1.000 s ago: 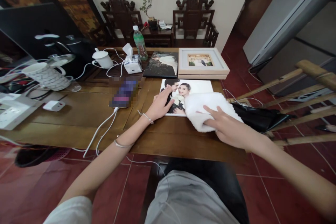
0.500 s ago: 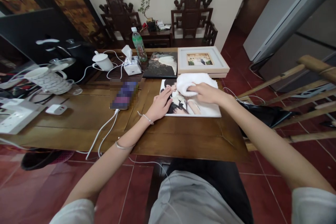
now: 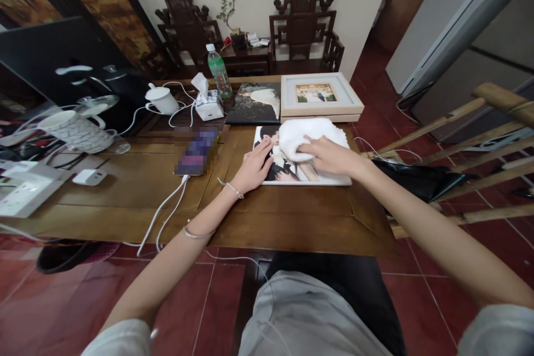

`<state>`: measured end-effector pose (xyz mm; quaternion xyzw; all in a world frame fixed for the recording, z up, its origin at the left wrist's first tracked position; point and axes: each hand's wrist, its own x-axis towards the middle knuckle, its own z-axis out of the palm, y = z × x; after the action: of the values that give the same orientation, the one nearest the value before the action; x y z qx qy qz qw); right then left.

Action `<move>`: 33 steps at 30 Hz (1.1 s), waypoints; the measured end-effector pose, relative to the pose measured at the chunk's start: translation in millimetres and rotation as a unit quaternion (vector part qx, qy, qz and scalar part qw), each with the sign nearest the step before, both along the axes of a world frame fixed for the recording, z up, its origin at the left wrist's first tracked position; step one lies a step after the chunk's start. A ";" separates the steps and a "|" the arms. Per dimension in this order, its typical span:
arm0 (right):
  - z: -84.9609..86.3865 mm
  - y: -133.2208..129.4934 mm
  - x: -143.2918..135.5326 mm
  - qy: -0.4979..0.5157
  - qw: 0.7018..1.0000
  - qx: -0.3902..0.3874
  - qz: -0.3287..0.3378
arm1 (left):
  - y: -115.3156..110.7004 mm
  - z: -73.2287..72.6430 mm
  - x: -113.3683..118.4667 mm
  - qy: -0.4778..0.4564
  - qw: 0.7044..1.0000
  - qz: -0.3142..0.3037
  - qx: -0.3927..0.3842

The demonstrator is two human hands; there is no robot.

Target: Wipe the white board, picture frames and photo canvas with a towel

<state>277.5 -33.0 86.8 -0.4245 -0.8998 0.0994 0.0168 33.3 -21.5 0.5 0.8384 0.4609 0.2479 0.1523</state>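
Observation:
A photo panel (image 3: 287, 174) with white edges lies flat on the wooden table (image 3: 267, 222). My left hand (image 3: 254, 169) rests on its left part, fingers stretched out and flat. On the panel's upper right part lies a fluffy white cloth (image 3: 308, 132). My right hand (image 3: 327, 154) grips the cloth's lower edge, fingers bent into it. The cloth and my right hand cover much of the picture's right side.
Behind the panel are a dark picture (image 3: 246, 105) and a light wooden frame (image 3: 352, 101). Leftward stand a bottle (image 3: 219, 75), tissue box (image 3: 209, 105), phone (image 3: 196, 153), white lidded cup (image 3: 163, 100), patterned mug (image 3: 75, 130) and power strip (image 3: 25, 189). Cables cross the table.
My right hand has moved slightly down and toward me on the panel, with the cloth's near edge shifting along. My left hand stays in place.

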 end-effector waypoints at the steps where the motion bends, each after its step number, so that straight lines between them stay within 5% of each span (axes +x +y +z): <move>1: -3.4 -14.8 1.2 -0.008 1.000 0.004 0.001 | 0.2 -0.2 -0.1 0.000 1.000 0.000 0.001; 6: -15.8 -83.9 7.9 -0.012 0.998 0.016 0.052 | 1.0 -2.2 -0.2 0.000 1.000 0.005 0.006; 10: -13.3 -101.6 9.0 -0.029 0.996 0.005 0.080 | 0.8 -2.5 0.2 0.003 1.000 0.009 0.003; 13: -8.4 -84.8 5.8 -0.041 0.997 -0.010 0.065 | 1.8 -2.7 -1.1 0.001 1.000 0.005 0.001; 25: 6.5 48.6 -33.4 0.010 1.000 -0.017 0.004 | 7.0 -2.4 -8.7 -0.032 0.999 -0.016 0.001; 29: 7.2 49.3 -39.5 0.002 1.000 -0.011 -0.017 | 6.4 -0.5 -8.0 -0.036 0.999 -0.026 0.004; 33: -1.4 18.5 -33.9 -0.020 0.999 0.005 -0.025 | 7.5 -2.5 -7.9 -0.036 0.999 -0.031 0.012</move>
<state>243.6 -14.5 85.4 -0.4483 -0.8897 0.0862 0.0032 25.4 -14.1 -2.0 0.8447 0.4256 0.2787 0.1666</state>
